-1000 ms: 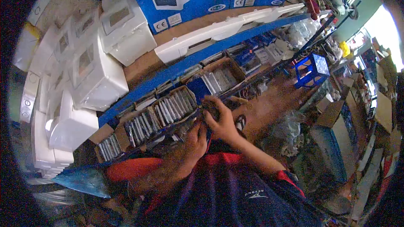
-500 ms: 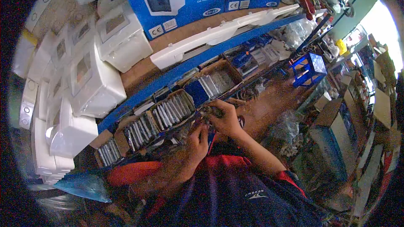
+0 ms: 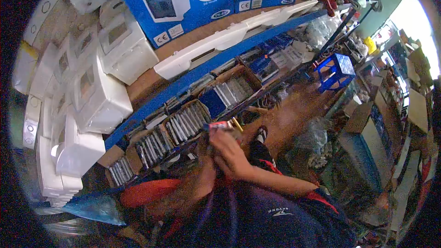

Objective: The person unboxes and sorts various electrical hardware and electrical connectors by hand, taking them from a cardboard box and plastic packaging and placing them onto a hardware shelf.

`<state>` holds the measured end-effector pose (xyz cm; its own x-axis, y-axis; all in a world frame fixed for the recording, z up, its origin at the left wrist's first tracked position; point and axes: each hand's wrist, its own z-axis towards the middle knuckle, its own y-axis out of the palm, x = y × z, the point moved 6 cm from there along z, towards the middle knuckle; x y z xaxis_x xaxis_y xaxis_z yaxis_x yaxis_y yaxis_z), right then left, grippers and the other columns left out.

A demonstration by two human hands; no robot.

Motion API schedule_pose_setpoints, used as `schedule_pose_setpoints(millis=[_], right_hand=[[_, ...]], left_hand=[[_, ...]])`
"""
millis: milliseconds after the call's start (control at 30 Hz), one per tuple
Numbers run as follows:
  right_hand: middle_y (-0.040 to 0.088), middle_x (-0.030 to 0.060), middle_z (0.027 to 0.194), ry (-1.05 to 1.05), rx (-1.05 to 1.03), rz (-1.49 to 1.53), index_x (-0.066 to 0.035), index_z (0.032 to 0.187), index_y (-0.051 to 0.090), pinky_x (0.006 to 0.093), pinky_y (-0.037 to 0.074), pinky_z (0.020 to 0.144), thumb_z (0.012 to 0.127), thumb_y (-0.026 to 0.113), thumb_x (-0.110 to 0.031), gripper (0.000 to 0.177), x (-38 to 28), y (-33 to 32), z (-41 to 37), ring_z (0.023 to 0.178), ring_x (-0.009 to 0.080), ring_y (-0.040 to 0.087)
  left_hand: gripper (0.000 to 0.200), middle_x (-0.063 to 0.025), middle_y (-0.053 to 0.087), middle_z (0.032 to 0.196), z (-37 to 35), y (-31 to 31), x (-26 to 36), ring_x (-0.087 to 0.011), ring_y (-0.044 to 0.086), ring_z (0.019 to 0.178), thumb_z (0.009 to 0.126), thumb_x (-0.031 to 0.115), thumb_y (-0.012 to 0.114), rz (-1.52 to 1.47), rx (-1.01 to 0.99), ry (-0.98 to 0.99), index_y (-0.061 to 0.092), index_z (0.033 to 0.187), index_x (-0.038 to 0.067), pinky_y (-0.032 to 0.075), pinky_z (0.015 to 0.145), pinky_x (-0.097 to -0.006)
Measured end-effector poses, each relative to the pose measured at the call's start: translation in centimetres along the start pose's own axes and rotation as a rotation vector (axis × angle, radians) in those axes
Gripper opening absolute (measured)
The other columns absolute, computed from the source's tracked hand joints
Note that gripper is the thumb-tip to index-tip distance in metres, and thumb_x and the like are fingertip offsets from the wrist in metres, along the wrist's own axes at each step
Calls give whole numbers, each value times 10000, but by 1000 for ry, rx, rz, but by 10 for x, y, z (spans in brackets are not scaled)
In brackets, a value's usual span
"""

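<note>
Near the middle of the head view, my right hand [image 3: 229, 151] has its fingers closed round a small object [image 3: 221, 125] with red and silvery parts, too blurred to name. A thin yellow piece [image 3: 237, 125] sticks up beside it. My left hand [image 3: 205, 163] is close against the right one, lower and to the left, dim and blurred; its fingers are hidden. Just beyond the hands are a box of flat packets [image 3: 186, 121] and a dark blue packet [image 3: 212, 103].
White plastic enclosures [image 3: 98, 94] are stacked at the left. Blue printed boxes [image 3: 183, 0] stand on the shelf behind a long white strip [image 3: 202, 57]. A blue stool [image 3: 335, 71] stands on the floor, with open cardboard boxes [image 3: 360, 124] at the right.
My right hand has moved down and left and turned, and the red and yellow parts now show. My left hand has shifted slightly left. The view has shifted a little.
</note>
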<state>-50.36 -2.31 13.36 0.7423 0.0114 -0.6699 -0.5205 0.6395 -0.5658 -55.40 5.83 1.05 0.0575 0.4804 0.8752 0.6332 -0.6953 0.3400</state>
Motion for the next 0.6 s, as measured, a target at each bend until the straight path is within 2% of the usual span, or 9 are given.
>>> schedule_pose_setpoints(millis=[67, 100, 200, 233, 333, 367, 467, 567, 600], right_hand=[[362, 146, 1374, -113, -212, 57, -25, 1309, 388, 470, 244, 1061, 789, 574, -118, 559, -9, 10, -14, 1293, 343, 304], [334, 136, 1400, -160, -221, 38, -54, 1322, 388, 478, 227, 1067, 779, 592, -151, 588, -13, 8, -14, 1314, 344, 270], [334, 141, 1399, -124, -166, -124, -84, 1326, 393, 471, 239, 1063, 779, 598, -158, 589, -11, -19, 14, 1304, 333, 293], [305, 148, 1415, -49, -71, -219, -130, 1344, 376, 464, 255, 1058, 789, 587, -247, 606, -3, -30, 31, 1296, 362, 293], [322, 176, 1398, 142, 18, -31, -71, 1329, 383, 454, 262, 1054, 802, 579, -163, 569, 21, -36, 59, 1286, 368, 309], [310, 191, 1400, 107, -32, -36, -51, 1322, 385, 446, 249, 1060, 804, 588, -161, 567, 12, -30, 55, 1296, 382, 286], [305, 184, 1407, -12, -108, 30, -41, 1314, 396, 445, 241, 1063, 797, 609, -154, 570, -4, -8, 16, 1310, 374, 266], [260, 164, 1434, -31, -210, 206, -53, 1342, 351, 451, 195, 1088, 791, 621, -186, 627, -7, -7, -12, 1332, 371, 212], [237, 169, 1442, -52, -200, 172, -55, 1343, 351, 454, 184, 1088, 791, 624, -193, 631, -5, -10, -15, 1337, 368, 200]], left_hand=[[444, -114, 448, 1283, -3, 10, 10, -247, 440, 1180, 950, 359, 365, -268, -67, -17, 407, 1284, 70, 362, 978, -352], [453, -111, 431, 1298, -5, 17, 20, -244, 429, 1190, 950, 363, 359, -329, -92, -22, 386, 1299, 74, 357, 985, -354], [485, -101, 380, 1344, -12, 46, 42, -237, 396, 1222, 952, 375, 341, -488, -181, -61, 321, 1342, 86, 342, 1007, -360], [497, -98, 363, 1359, -18, 53, 53, -235, 385, 1233, 953, 379, 334, -525, -207, -68, 300, 1356, 91, 337, 1015, -362], [536, -88, 312, 1404, -32, 72, 72, -228, 351, 1265, 955, 391, 316, -456, -150, -36, 235, 1399, 103, 321, 1037, -368], [512, -75, 316, 1404, -30, 62, 71, -234, 338, 1278, 965, 361, 293, -353, -52, 7, 240, 1401, 97, 305, 1048, -371], [500, -78, 323, 1399, 6, -2, -10, -242, 343, 1274, 973, 347, 275, -689, -162, 158, 230, 1405, 101, 303, 1050, -367], [476, -119, 397, 1332, 35, -55, -55, -277, 424, 1206, 965, 364, 297, -442, 3, 125, 321, 1336, 67, 370, 999, -394], [473, -132, 429, 1294, 25, -43, -34, -284, 457, 1163, 956, 371, 329, -208, 14, 205, 348, 1310, 58, 394, 972, -399]])
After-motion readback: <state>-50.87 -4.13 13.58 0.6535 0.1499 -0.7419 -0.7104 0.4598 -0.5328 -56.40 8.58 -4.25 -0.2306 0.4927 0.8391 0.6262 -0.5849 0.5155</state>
